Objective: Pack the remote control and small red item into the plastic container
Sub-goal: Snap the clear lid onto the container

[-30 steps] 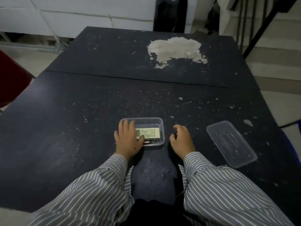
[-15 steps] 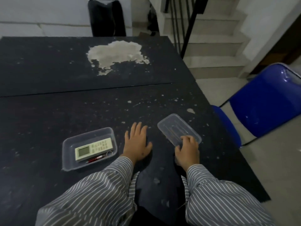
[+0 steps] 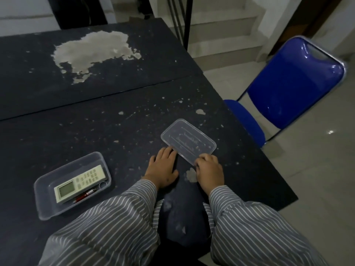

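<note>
I have both hands on the clear rectangular plastic lid [image 3: 188, 142] by the dark desk [image 3: 115, 121]'s right edge: left hand [image 3: 163, 167] fingers together flat on its near-left edge, right hand [image 3: 210, 169] fingers curled, pinching its near corner, likely to lift it for closing.

No legible text anywhere.

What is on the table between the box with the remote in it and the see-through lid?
Head view: only the left hand, its fingertips at the lid. Otherwise the speckled dark table lies bare between it and the container holding the remote.
</note>
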